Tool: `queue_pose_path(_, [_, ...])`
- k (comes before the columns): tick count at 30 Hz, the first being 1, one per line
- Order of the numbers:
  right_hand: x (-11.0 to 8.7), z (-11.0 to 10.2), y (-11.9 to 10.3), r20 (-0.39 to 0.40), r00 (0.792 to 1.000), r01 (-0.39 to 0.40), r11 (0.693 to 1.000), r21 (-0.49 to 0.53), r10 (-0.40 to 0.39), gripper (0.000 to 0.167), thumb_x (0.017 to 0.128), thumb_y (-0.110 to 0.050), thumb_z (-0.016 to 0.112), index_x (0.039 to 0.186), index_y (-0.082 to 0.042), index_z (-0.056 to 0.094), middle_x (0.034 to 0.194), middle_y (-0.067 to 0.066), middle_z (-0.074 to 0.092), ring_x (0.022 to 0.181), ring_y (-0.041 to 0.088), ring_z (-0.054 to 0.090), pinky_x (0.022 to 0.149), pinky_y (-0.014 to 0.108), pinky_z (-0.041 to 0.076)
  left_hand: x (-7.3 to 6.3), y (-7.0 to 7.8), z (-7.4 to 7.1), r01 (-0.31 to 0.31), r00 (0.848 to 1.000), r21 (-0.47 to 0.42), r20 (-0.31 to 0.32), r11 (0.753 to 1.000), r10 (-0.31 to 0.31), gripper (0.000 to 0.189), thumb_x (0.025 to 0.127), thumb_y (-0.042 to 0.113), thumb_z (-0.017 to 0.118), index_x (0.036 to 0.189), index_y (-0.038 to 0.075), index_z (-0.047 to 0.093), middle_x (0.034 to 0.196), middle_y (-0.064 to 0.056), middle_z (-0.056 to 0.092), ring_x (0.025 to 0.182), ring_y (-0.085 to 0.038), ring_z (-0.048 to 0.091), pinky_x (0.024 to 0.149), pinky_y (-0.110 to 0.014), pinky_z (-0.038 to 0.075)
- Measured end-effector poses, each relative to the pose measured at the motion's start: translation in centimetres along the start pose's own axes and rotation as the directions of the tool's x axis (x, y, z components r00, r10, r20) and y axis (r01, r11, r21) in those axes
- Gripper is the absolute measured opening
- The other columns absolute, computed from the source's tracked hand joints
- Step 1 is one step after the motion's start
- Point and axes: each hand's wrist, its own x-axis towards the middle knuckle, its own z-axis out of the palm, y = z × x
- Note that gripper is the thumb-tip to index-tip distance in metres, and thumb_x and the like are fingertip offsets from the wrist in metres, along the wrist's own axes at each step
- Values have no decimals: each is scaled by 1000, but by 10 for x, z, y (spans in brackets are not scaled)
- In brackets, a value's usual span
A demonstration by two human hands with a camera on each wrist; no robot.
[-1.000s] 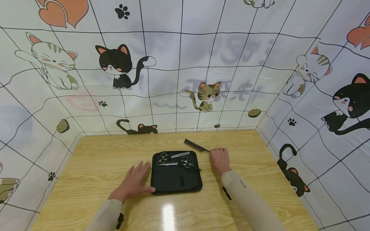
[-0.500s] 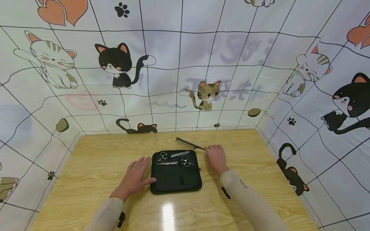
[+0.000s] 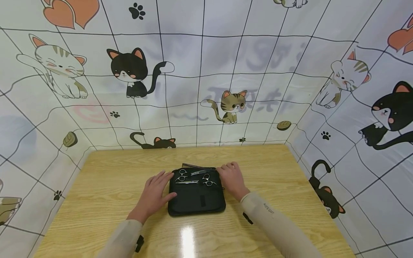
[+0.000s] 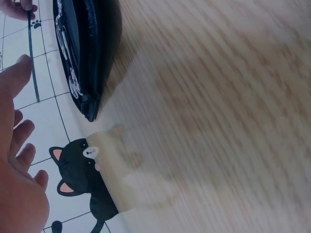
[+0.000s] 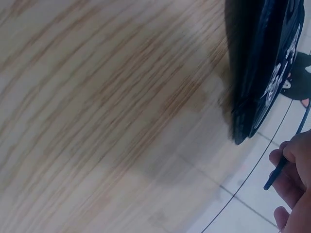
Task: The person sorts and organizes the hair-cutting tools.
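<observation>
A black zip case [image 3: 193, 205] lies on the wooden table, with two pairs of silver scissors [image 3: 208, 181] tucked into its upper half. My right hand [image 3: 233, 181], at the case's upper right corner, pinches the thin tail of a black comb [image 3: 191, 165]. The comb stretches leftward along the case's far edge, and the left wrist view shows it above the table, edge-on. My left hand [image 3: 154, 195] is spread with loose fingers at the case's left side; its thumb and fingertips overlap the case's edge in the head view.
The pale wooden table [image 3: 113, 186] reaches back to a white wall cloth [image 3: 184, 46] printed with cartoon cats and grid lines. The cloth also runs up both sides. A bright light reflection shows on the table in front of the case.
My right hand has moved left with the comb, from right of the case to its far right corner. The left hand has shifted slightly rightward and away from me along the case's edge.
</observation>
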Motion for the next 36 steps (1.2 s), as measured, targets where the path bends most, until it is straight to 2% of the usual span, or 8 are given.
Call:
queue_pose_path(9, [1, -6, -12, 42, 998, 50, 999, 21, -51, 17, 92, -13, 66, 104, -20, 76, 94, -2, 75, 86, 18, 67, 91, 40, 46, 5, 7, 2, -27, 999, 2, -37, 1000, 27, 71, 86, 43, 72, 146, 16, 46, 148, -3, 50, 144, -28, 36, 114, -52, 30])
queue_pose_path(17, [3, -12, -19, 7, 997, 80, 995, 62, -81, 15, 88, -15, 71, 101, -21, 76, 92, -4, 75, 85, 16, 67, 89, 38, 47, 9, 14, 3, -40, 998, 4, -56, 999, 40, 68, 86, 42, 72, 144, 16, 48, 147, -4, 51, 143, -28, 38, 113, -52, 30])
queue_pose_path(24, [3, -12, -24, -34, 994, 106, 991, 85, -103, 15, 89, -14, 70, 100, -22, 76, 92, -4, 75, 84, 15, 67, 89, 38, 47, 14, 18, 4, -65, 995, 8, -79, 998, 66, 66, 87, 42, 72, 143, 15, 50, 146, -4, 52, 142, -28, 39, 113, -51, 30])
queue_pose_path(30, [2, -13, -28, -21, 992, 122, 988, 97, -121, 15, 90, -15, 70, 103, -20, 76, 94, -3, 75, 87, 15, 67, 91, 37, 47, 16, 22, 7, -83, 991, 17, -108, 996, 84, 65, 85, 40, 74, 140, 15, 53, 143, -4, 55, 141, -28, 41, 112, -52, 32])
queue_pose_path(36, [2, -13, -31, -34, 990, 141, 984, 109, -139, 14, 91, -17, 68, 101, -22, 76, 93, -4, 75, 87, 14, 68, 90, 36, 47, 19, 26, 9, -79, 992, 25, -100, 997, 81, 62, 85, 40, 74, 139, 16, 54, 142, -3, 56, 141, -26, 40, 113, -51, 32])
